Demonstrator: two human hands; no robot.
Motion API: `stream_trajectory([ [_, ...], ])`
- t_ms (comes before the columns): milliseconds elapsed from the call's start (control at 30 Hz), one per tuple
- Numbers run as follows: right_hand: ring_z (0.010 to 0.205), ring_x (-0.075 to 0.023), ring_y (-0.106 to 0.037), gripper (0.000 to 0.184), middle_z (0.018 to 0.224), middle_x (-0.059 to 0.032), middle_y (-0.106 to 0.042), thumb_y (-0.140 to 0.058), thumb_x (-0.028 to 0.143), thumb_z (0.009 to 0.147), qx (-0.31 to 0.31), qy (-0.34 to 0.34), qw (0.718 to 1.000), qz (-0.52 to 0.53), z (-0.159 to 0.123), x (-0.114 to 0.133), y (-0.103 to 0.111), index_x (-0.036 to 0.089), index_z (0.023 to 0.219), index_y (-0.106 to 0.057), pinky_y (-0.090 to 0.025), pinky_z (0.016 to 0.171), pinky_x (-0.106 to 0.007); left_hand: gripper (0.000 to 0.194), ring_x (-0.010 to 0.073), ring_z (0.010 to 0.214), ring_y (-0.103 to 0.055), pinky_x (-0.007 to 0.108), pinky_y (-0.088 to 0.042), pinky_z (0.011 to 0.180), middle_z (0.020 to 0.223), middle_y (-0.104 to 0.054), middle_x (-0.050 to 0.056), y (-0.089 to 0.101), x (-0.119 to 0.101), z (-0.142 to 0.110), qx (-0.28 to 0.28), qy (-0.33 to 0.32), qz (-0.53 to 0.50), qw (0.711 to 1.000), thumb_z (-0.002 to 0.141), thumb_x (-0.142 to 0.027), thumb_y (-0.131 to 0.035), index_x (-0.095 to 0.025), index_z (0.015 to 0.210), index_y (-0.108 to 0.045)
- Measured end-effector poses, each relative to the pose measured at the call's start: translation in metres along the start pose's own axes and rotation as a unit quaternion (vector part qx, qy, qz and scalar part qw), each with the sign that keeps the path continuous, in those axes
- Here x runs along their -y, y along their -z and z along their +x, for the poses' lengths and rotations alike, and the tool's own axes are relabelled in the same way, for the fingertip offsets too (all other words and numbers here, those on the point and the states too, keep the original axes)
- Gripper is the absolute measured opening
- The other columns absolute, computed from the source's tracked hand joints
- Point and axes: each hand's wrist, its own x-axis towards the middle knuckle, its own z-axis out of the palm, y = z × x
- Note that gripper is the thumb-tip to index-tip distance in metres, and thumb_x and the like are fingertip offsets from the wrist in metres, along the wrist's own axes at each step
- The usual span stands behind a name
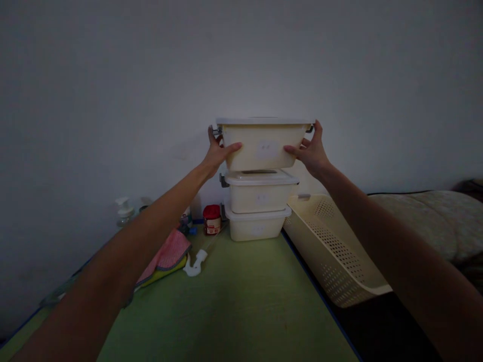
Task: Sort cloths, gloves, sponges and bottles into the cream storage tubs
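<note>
A cream lidded storage box is held level by its two ends, just over a stack of similar boxes. My left hand grips its left end, thumb on the front wall and fingers near the dark side clip. On the right end, my right hand does the same, its thumb pressed to the front. Beneath are a middle box and a bottom box, both lidded and labelled. Whether the top box touches the middle lid, I cannot tell.
A cream perforated basket stands right of the green table. Left of the stack are a red-lidded jar, a white spray nozzle, a pink cloth and a pump bottle. A pale wall rises behind.
</note>
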Motion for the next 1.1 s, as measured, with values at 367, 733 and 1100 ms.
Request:
stream_trajectory([
  [367, 0.105, -0.0226, -0.059, 0.101, 0.146, -0.0101, -0.029, -0.084, 0.024, 0.053, -0.028, 0.115, 0.992, -0.051, -0.044, 0.091, -0.012, 0.028, 0.131, -0.02, -0.054, 0.086, -0.042, 0.07, 0.0279, 0.129, -0.041, 0.05, -0.038, 0.1, 0.129, -0.05, 0.001, 0.031, -0.076, -0.029, 0.002, 0.017, -0.056, 0.998, 0.077, -0.037, -0.064, -0.032, 0.132, -0.02],
  [733, 0.102, -0.0251, -0.062, 0.074, 0.138, 0.0064, -0.036, -0.083, 0.034, 0.056, 0.028, 0.161, 0.983, -0.083, -0.119, 0.127, 0.0, 0.041, 0.117, -0.042, -0.055, 0.09, -0.047, 0.061, 0.0279, 0.13, -0.039, 0.046, -0.037, 0.106, 0.128, -0.054, -0.001, 0.038, -0.129, -0.103, 0.01, 0.085, 0.005, 0.996, 0.077, -0.047, -0.063, -0.031, 0.126, -0.032],
  [1100, 0.1, -0.0311, -0.063, 0.076, 0.14, 0.0153, -0.036, -0.078, 0.039, 0.06, -0.014, 0.011, 0.991, -0.132, -0.204, 0.126, -0.002, 0.062, 0.12, -0.037, -0.062, 0.074, -0.048, 0.09, 0.0355, 0.124, -0.046, 0.053, -0.043, 0.098, 0.124, -0.055, 0.011, 0.036, -0.12, -0.184, 0.018, 0.192, 0.041, 0.98, 0.058, -0.059, -0.07, -0.024, 0.13, -0.03],
])
